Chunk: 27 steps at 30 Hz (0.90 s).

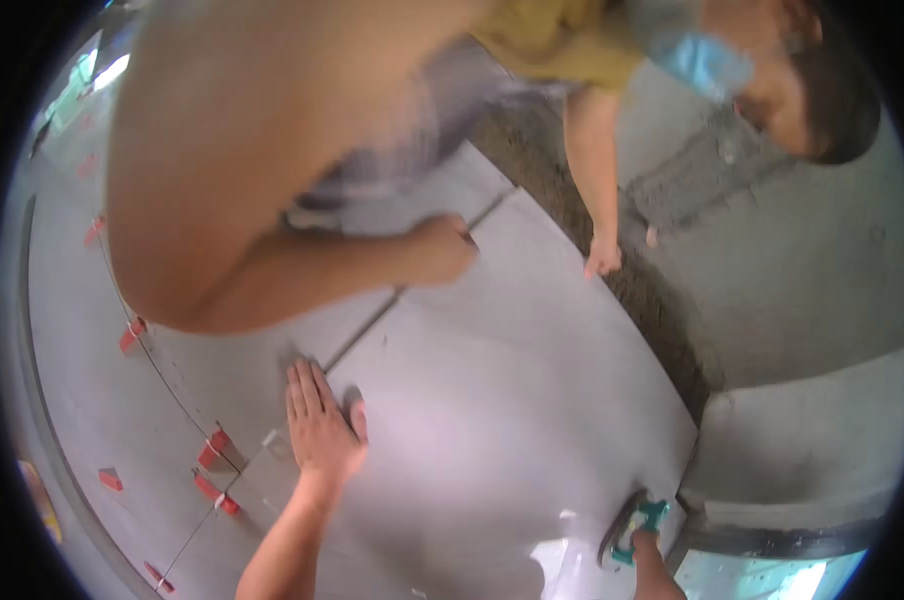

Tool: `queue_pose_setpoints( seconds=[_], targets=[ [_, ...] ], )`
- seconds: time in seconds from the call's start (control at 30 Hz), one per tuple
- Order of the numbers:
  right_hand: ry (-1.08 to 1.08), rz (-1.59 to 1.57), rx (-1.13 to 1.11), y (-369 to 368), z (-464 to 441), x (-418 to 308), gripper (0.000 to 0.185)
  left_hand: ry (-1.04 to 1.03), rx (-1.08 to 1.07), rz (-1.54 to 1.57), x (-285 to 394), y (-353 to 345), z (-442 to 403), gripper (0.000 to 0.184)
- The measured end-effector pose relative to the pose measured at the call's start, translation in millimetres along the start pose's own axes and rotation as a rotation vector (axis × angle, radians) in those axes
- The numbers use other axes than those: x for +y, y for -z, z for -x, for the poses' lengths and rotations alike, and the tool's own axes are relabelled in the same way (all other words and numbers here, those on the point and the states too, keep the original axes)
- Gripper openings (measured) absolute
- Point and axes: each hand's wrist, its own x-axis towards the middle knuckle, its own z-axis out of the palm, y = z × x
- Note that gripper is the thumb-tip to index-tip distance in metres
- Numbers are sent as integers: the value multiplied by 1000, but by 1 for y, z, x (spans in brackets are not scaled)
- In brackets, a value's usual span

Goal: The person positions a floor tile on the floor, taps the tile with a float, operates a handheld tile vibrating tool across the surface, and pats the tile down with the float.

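My left hand (322, 420) lies flat on a large grey tile (492, 380), its fingers stretched out beside the dark gap that separates this tile from its neighbour. Near the tile's lower right corner, my right hand (647, 548) is closed on the handle of a green suction cup (634, 528), which rests on the tile. At the top, a co-worker (562, 40) leans over. One hand of the co-worker (442, 250) is over the gap, and the other (603, 256) is at the tile's right edge.
Red wedges (214, 448) and clips line the joints of the tiles at the left. Rough mortar (642, 300) runs along the right edge of the large tile. Beyond it stands a grey wall (802, 280).
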Motion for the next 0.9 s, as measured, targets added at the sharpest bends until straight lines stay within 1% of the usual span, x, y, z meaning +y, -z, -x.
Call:
queue_pose_setpoints(
  seconds=[0.03,0.07,0.17,0.23,0.27,0.3,0.37,0.5,0.57,0.63,0.8,0.9],
  targets=[
    [-83,-90,1,-3,-2,4,41,-7,6,-9,-2,-3,0,82],
    [-139,-106,-27,-5,-2,1,41,-5,40,-15,-1,-2,-10,82],
    [-197,-216,-79,2,9,-13,43,18,68,3,4,1,-11,78],
    [-141,-232,-91,1,12,-30,43,-53,138,-27,-8,-21,-11,78],
    [-102,-250,-93,-2,7,-31,43,-19,190,69,-8,-24,-10,75],
    [-69,-274,-101,-2,5,-35,43,-42,132,61,-8,-14,-8,73],
    [-24,-300,-111,-5,13,-47,43,-55,189,120,-15,-30,-9,71],
    [46,-299,-140,-10,40,-70,44,-80,246,164,-17,-28,-8,68],
    [81,-305,-156,-13,43,-80,44,-61,272,134,-23,-26,-11,66],
    [86,-282,-162,-2,45,-76,45,-89,234,98,-18,-20,-6,65],
    [110,-274,-199,-3,52,-94,45,-95,250,137,-19,-25,-10,64],
    [121,-275,-222,-5,42,-88,46,-52,221,131,-29,-17,-14,64]
  ],
)
